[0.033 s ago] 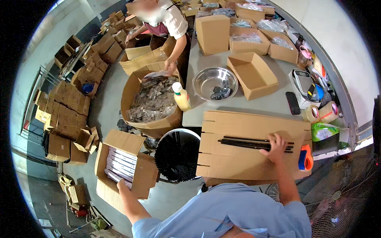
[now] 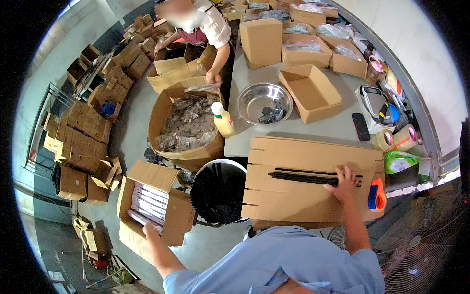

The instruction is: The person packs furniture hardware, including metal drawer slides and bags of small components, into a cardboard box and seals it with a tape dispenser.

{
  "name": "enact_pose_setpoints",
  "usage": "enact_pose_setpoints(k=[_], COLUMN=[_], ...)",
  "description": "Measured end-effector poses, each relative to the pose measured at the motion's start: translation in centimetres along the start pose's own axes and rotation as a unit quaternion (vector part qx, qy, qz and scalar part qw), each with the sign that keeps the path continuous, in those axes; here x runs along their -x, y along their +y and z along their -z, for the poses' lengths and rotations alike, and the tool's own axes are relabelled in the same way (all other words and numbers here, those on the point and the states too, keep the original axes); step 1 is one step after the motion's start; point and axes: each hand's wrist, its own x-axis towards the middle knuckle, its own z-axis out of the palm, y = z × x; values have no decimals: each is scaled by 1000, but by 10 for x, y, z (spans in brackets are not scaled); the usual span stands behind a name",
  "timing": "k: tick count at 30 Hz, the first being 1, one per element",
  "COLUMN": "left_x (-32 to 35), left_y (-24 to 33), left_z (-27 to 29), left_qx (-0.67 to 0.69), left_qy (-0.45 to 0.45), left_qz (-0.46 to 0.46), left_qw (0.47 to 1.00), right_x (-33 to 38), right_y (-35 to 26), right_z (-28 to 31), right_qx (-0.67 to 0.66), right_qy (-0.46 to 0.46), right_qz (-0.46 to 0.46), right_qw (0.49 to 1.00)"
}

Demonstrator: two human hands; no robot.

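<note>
In the open carton [image 2: 175, 215] at lower left, several slim white boxes [image 2: 151, 201] lie side by side. My left hand [image 2: 152, 230] reaches in, closed on the near end of a slim white box [image 2: 142, 219] that sits askew from the row; some of its fingers are hidden. On the flat stacked cardboard [image 2: 293, 206] to the right lie several thin black rods [image 2: 301, 177]. Over their right end rests my right hand [image 2: 345, 183], fingers spread and touching them. Beside it stands an orange and blue tape dispenser [image 2: 376, 194].
A white bucket [image 2: 237, 162] full of black rods stands between carton and table. Beyond are a large box of plastic-wrapped pieces [image 2: 186, 122], a yellow bottle [image 2: 223, 122], a steel bowl [image 2: 245, 110] and an empty carton [image 2: 313, 93]. A co-worker's hand [image 2: 212, 78] holds a flat packet.
My right hand has shifted slightly right, and the rods lie closer together. The slim box in my left hand has tilted a little. The co-worker's hand and packet have moved slightly.
</note>
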Motion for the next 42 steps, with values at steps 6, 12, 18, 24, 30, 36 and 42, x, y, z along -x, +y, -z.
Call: enact_pose_setpoints(k=[6, 12, 18, 24, 30, 36, 42], left_x=[190, 335, 484, 512, 492, 506, 533], left_y=[64, 23, -36, -90, -105, -95, -68], left_z=[-81, -166, -274, -339, -363, -364, -368], left_qx=[55, -121, -293, -365, -390, -394, -462], left_qy=[56, -275, -553, -606, -624, -614, -634], left_qz=[-304, -461, -655, -668, -640, -647, -592], left_qw=[949, 835, 424, 232, 223, 221, 185], right_x=[26, 4, 3, 21, 66, 55, -91], right_y=[83, 94, 91, 89, 112, 167, 100], right_z=[3, -29, -29, 11, 38, 2, 29], right_qx=[55, -78, -47, -37, 70, 3, -193], right_qy=[54, 60, 96, 77, 138, 103, 127], right_qz=[-116, -26, 15, -9, -258, -269, -44], right_qw=[990, 995, 994, 996, 954, 958, 972])
